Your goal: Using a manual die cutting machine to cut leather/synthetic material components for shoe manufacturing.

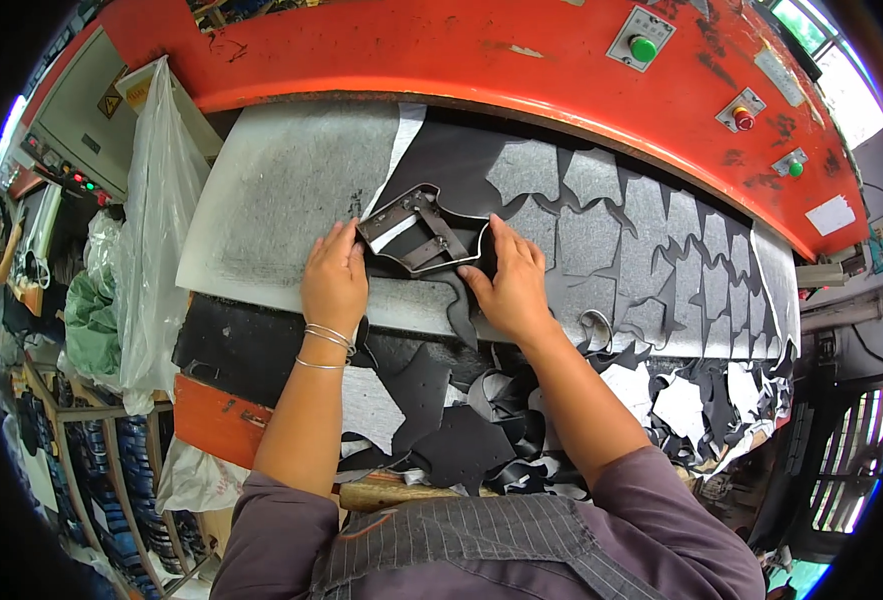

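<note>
A metal cutting die with a curved steel outline and cross bars lies on black sheet material on the press bed. My left hand grips its left edge, thumb and fingers against the frame. At the opposite end, my right hand pinches the die's right edge between thumb and fingers. To the right, the sheet bears several cut-out shapes, with the pale board showing through. Bracelets circle my left wrist.
An orange-red press beam spans the far side, with green buttons and a red knob. Cut black pieces and scraps pile on the near ledge. A clear plastic bag hangs at left, beside a grey control cabinet.
</note>
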Available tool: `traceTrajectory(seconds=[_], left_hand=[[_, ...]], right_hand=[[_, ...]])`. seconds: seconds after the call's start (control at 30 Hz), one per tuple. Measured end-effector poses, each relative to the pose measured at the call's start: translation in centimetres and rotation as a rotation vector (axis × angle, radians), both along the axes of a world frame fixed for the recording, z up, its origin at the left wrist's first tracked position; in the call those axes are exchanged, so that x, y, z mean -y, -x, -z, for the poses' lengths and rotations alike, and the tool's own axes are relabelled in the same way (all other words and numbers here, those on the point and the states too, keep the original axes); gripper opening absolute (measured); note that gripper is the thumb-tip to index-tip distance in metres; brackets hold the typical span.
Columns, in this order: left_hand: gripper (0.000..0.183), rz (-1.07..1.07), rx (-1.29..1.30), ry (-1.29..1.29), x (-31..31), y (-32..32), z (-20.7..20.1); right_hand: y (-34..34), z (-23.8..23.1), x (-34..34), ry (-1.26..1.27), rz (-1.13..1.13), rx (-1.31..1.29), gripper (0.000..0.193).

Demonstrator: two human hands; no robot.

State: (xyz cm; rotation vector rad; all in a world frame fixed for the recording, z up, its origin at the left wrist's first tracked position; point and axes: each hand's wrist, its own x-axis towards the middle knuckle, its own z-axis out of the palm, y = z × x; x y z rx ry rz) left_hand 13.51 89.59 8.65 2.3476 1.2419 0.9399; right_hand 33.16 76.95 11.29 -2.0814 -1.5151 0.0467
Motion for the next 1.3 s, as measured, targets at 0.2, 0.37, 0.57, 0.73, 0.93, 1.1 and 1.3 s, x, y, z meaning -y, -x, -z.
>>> traceTrajectory(seconds=[0.2, 0.37, 0.57, 0.73, 0.93, 1.1, 1.3], left_hand=[[0.046, 0.138, -0.03, 0.069, -1.1, 0.9, -0.3], [0.056, 0.237, -0.089, 0.095, -1.4, 1.8, -0.7], [0.058, 0.229, -0.162, 0.119, -0.3, 1.8, -1.6], [0.064, 0.247, -0.103, 0.237, 0.5, 1.3, -2.9], [0.053, 0.029, 0.273, 0.039, 4.1, 1.2, -4.8], [0.029, 0.568, 0.277, 0.269, 13.4, -9.9, -12.4], [0.024, 0.761, 0.232, -0.134, 19.5, -18.1, -23.1]], right_hand=[[0.4, 0.4, 0.3, -0.052, -0.015, -0.091, 0.07], [0.2, 0.7, 0.3, -0.1, -0.001, -0.129, 0.069], [-0.2, 0.0, 1.1, -0.06, -0.02, -0.127, 0.071], [-0.7, -0.4, 2.2, -0.129, -0.028, -0.06, 0.078], [-4.7, -8.4, 9.2, -0.296, 0.053, -0.288, 0.087], [-24.0, -13.3, 20.2, -0.981, 0.368, -0.363, 0.042], [-37.7, -19.4, 28.9, -1.054, 1.032, -0.196, 0.078]])
